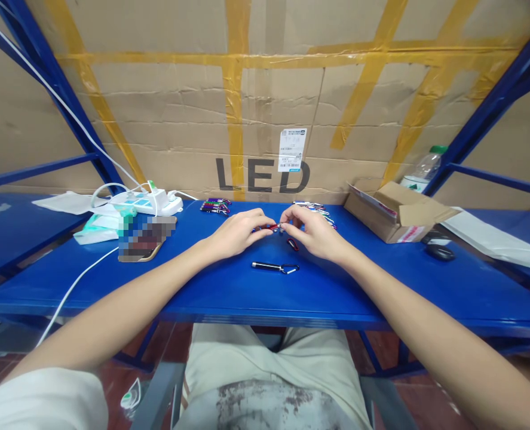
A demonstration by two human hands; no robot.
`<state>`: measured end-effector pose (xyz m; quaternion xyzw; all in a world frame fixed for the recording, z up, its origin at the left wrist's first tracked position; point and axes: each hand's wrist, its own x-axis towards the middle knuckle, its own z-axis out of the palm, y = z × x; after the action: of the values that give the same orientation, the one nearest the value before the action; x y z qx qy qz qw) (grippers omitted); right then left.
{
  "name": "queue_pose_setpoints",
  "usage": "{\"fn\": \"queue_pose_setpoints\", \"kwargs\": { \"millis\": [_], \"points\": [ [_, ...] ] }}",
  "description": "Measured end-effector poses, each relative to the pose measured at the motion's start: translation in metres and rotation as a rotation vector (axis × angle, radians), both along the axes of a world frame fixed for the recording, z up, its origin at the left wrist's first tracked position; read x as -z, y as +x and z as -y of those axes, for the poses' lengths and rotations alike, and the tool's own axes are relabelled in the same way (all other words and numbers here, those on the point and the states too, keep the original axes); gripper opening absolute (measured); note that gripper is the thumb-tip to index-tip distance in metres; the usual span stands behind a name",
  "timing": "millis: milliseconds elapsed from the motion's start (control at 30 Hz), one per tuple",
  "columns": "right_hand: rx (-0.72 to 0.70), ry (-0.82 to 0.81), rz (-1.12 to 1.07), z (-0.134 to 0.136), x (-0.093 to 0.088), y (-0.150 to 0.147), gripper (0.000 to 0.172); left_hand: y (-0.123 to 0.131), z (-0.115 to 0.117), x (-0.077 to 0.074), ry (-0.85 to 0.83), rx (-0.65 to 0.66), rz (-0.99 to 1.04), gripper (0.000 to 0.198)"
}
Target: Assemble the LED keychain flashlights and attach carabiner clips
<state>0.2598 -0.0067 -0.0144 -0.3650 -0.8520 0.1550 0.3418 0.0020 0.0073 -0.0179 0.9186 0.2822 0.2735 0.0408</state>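
Note:
My left hand (242, 232) is closed around a slim red keychain flashlight (272, 227), whose far side is hidden by the fingers. At its right end, my right hand (312, 232) pinches a small silver part (281, 229), too small to make out well. Just below the right fingers a red carabiner (293, 245) hangs or lies; I cannot tell which. Nearer to me on the blue table lies a black keychain flashlight (267, 266) with a carabiner clipped at its right end. Neither hand touches it.
Behind my hands lie two groups of keychain flashlights, one at left (215, 206) and one at right (312, 206). A phone (157, 239), power strip (157, 203) and cables occupy the left. An open carton (390, 215), black mouse (440, 252) and bottle (428, 167) stand right.

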Motion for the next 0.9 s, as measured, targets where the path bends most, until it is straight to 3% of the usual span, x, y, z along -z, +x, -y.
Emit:
{"fn": "queue_pose_setpoints", "kwargs": {
  "millis": [300,633,733,900],
  "points": [
    [0.022,0.017,0.037,-0.003,0.002,0.002,0.017,0.0,0.001,0.0,0.049,-0.016,-0.036,0.033],
    [-0.012,0.196,0.149,-0.004,0.006,0.004,0.023,0.002,0.004,-0.002,0.124,0.016,-0.064,0.027],
    [0.003,0.11,0.095,-0.002,0.006,0.001,0.022,0.002,0.005,-0.002,0.153,0.003,-0.076,0.028],
    [-0.008,-0.17,-0.069,-0.002,0.011,-0.002,0.022,0.001,0.005,0.0,0.212,-0.016,-0.133,0.031]
  ]
}}
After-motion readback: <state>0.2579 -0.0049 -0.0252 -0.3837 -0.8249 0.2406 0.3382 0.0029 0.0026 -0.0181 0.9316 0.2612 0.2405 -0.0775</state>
